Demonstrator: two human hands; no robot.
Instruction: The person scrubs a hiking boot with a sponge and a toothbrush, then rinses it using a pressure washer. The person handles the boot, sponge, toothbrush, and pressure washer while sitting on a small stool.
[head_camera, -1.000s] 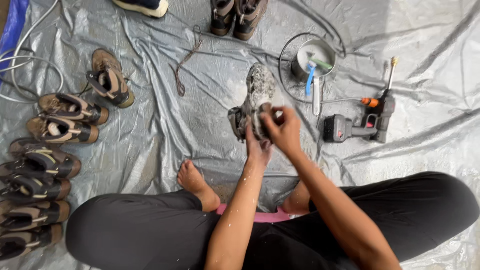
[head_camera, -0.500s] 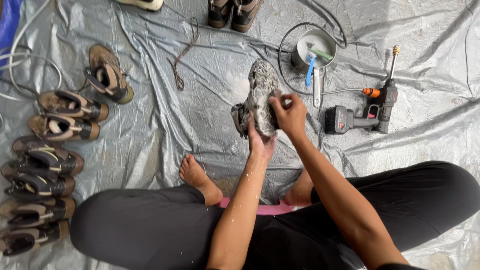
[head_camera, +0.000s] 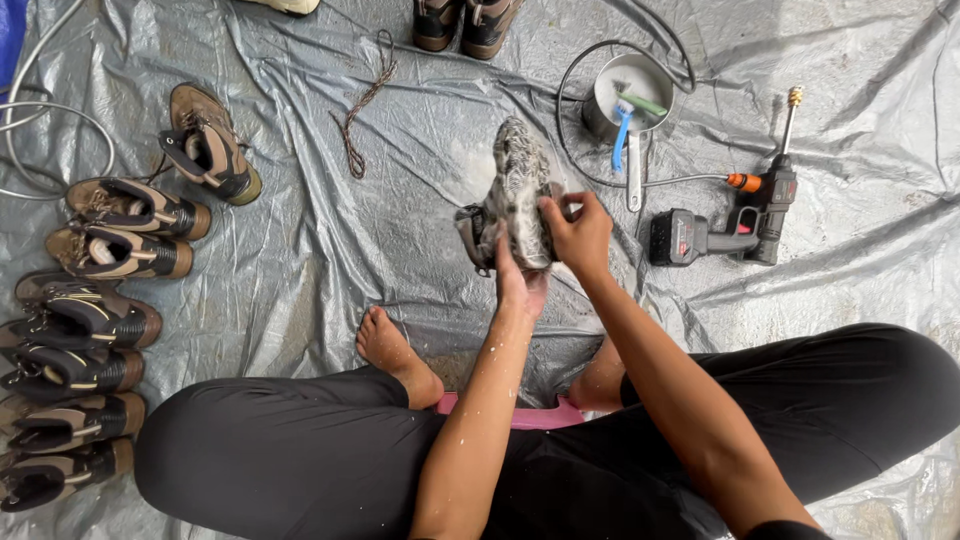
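Both grips clasp the soapy boot; beyond, a metal pot holds brushes

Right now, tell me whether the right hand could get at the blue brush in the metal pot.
Probably yes. The right hand is on the soapy shoe, and the blue brush juts from the open metal pot just beyond, with only bare tarp between. It would have to let go first.

Outdoor shoe-wash spot: tarp, boots, sprayer

Left of the metal pot bare tarp is found, crossed only by a lace; its right is blocked by the spray gun.
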